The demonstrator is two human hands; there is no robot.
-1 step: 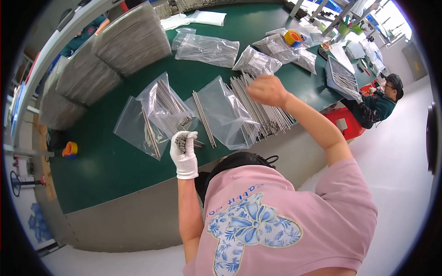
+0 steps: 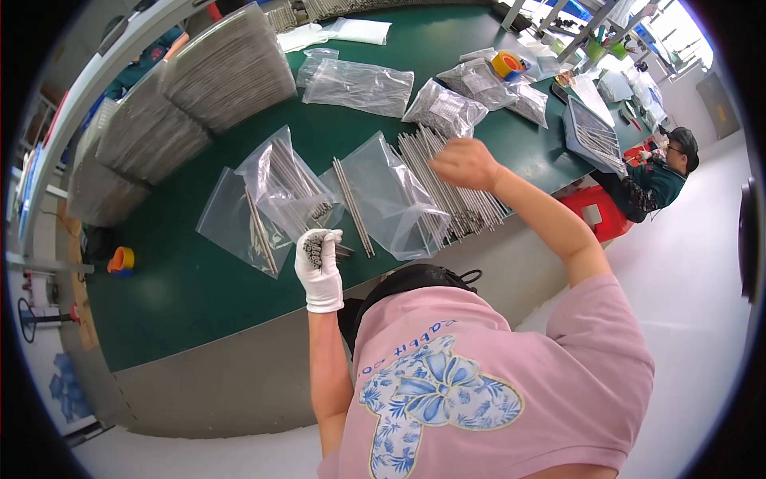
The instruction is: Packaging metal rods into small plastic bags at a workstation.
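My left hand (image 2: 320, 274), in a white glove, is closed round a bundle of thin metal tubes (image 2: 314, 252), their hollow ends toward me. Just beyond it lies a clear plastic bag (image 2: 275, 180) with more tubes inside. My bare right hand (image 2: 465, 164) hovers at the far part of a wide pile of loose metal tubes (image 2: 471, 209), fingers curled together; what they hold, if anything, is hidden. Between my hands, a few tubes (image 2: 353, 206) lie beside a flat clear bag (image 2: 383, 191). Another clear bag (image 2: 231, 215) at the left has a few tubes on it.
Stacked wrapped trays (image 2: 227, 68) line the green table's (image 2: 175, 295) left side. Filled bags (image 2: 447, 108) and a yellow tape roll (image 2: 509, 64) lie at the far right. A blue bin of rods (image 2: 590, 136) stands near a seated person (image 2: 666, 180). Another tape roll (image 2: 121, 259) lies left.
My right hand has come slightly nearer to me over the tube pile. My left hand keeps its hold on the tubes, almost still.
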